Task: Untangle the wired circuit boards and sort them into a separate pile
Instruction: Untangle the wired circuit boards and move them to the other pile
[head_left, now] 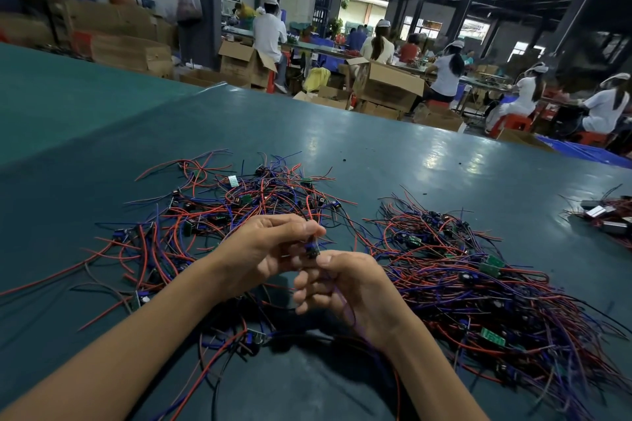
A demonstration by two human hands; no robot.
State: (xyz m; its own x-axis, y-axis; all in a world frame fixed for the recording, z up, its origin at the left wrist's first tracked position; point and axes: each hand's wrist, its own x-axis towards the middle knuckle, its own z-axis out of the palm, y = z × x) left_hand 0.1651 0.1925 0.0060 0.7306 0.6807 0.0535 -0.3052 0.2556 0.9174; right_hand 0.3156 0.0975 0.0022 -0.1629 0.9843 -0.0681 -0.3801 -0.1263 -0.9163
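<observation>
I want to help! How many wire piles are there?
3: tangled pile in the middle, sorted pile at right, small cluster at the far right edge.

No word, brand or number can be read anywhere in this factory scene. Pale printed marks show on the green circuit boards [492,336] in the wire pile on the right side of the worktop [376,154], and rows of dots mark a small white board [233,180] in the tangled pile beyond the hands. All of them are too small to make out. The cardboard cartons [386,84] stacked past the worktop's far edge are too blurred to tell whether they carry any print.
</observation>
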